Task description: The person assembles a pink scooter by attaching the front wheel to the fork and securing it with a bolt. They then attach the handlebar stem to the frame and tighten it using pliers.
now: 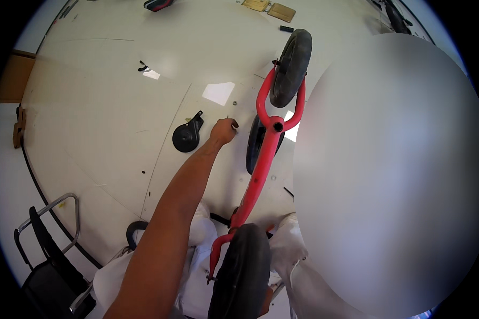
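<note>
A small red bicycle frame (pixel 258 178) stretches from my lap up the middle of the head view. A black wheel (pixel 297 66) sits in the fork at its far end, and another black wheel (pixel 242 276) is at the near end. My left hand (pixel 224 131) is left of the frame, low over the floor, fingers curled; whatever they may hold is too small to make out. Beside it lies a round black part with a bracket arm (pixel 187 136). A small nut (pixel 234 103) is just beyond the hand. Of my right hand (pixel 266 303) only a bit shows behind the near wheel; its fingers are hidden.
A black round piece (pixel 255 144) shows behind the red tube. A chair (pixel 53 260) stands at lower left. Small black pieces (pixel 143 66) and brown flat pieces (pixel 281 12) lie on the pale floor (pixel 101 106). A large blurred pale shape (pixel 394 175) covers the right side.
</note>
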Demonstrator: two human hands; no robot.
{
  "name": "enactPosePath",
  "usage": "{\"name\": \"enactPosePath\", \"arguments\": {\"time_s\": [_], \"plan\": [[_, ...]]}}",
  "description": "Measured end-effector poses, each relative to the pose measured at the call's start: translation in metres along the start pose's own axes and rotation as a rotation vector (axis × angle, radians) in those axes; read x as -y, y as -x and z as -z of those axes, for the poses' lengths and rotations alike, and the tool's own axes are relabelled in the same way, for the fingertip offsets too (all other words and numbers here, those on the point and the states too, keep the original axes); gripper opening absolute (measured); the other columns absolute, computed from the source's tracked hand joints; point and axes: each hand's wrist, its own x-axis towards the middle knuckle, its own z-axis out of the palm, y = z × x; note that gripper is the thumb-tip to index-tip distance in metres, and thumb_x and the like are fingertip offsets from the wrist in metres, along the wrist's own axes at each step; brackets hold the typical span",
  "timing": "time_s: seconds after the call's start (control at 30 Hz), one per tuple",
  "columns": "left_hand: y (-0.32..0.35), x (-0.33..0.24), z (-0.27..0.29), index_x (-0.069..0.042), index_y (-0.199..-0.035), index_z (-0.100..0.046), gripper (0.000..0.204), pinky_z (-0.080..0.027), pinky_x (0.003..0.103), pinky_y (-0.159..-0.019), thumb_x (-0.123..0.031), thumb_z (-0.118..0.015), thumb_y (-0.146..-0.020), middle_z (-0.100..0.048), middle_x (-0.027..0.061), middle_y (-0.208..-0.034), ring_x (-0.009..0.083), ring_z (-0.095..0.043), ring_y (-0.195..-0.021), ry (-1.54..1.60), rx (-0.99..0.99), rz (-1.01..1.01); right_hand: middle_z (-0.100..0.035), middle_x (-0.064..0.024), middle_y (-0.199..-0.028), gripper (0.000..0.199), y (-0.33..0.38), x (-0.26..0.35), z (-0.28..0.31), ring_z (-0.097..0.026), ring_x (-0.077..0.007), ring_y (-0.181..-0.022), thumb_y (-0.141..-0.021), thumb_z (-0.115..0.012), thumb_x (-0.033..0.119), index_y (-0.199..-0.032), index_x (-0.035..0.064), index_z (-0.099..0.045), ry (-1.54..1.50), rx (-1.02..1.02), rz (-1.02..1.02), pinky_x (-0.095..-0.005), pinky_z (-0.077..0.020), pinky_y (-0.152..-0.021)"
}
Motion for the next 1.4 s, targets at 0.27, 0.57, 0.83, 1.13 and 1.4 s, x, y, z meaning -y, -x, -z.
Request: {"name": "enactPosePath", "arguments": {"time_s": [0.27,0.57,0.83,1.13,1.4], "plan": [[-0.054,-0.026,-0.007,-0.003,-0.101,-0.059,0.024,-0.048,0.041,-0.084,-0.003,-0.052,-0.078,-0.053,0.0166,-0.109,0.0331,-0.053,-0.101,-0.243,-0.269,-0.145,-0.061,-0.0157,-0.104,0.052,0.007,-0.019,-0.002,-0.06,-0.0254,-0.085,-0.088,-0.059,0.032,-0.126,0.0006,-0.045,-0.038,-0.005,-0.04,-0.0329,-0.0487,-0.073],[0.0,-0.005,0.019,0.0,-0.088,-0.062,0.013,-0.048,0.043,-0.078,-0.008,-0.057,-0.079,-0.058,0.0208,-0.094,0.0371,-0.058,-0.09,-0.157,-0.148,-0.077,-0.059,-0.02,-0.101,0.036,0.007,0.001,0.003,-0.058,-0.027,-0.084,-0.086,-0.064,0.017,-0.114,-0.0033,-0.055,-0.102,-0.067,-0.007,-0.0361,-0.0484,-0.071],[0.176,-0.086,0.13,-0.005,-0.103,-0.064,0.025,-0.046,0.027,-0.062,-0.023,-0.057,-0.089,-0.063,0.003,-0.086,0.0124,-0.059,-0.073,0.815,-0.157,0.49,-0.062,-0.0143,-0.089,0.024,0.004,0.01,0.0,-0.059,-0.0231,-0.079,-0.079,-0.064,0.007,-0.099,-0.005,-0.058,-0.072,-0.116,-0.073,-0.0319,-0.0466,-0.074],[0.414,-0.168,0.167,-0.003,-0.111,-0.064,0.025,-0.047,0.027,-0.071,-0.009,-0.058,-0.087,-0.064,0.0057,-0.1,0.0123,-0.058,-0.085,0.983,-0.293,0.454,-0.066,-0.0168,-0.088,0.023,0.0,0.005,0.005,-0.063,-0.0237,-0.078,-0.091,-0.055,0.015,-0.099,-0.0056,-0.062,-0.225,-0.168,-0.007,-0.0325,-0.0485,-0.071],[0.42,-0.17,0.144,0.0,-0.107,-0.064,0.023,-0.046,0.025,-0.069,-0.006,-0.057,-0.086,-0.065,0.0066,-0.093,0.0127,-0.059,-0.081,1.101,-0.156,0.275,-0.068,-0.0159,-0.081,0.023,-0.006,-0.003,0.015,-0.065,-0.0219,-0.073,-0.089,-0.057,0.016,-0.093,-0.0057,-0.065,-0.207,-0.115,-0.036,-0.0322,-0.049,-0.069]]}}
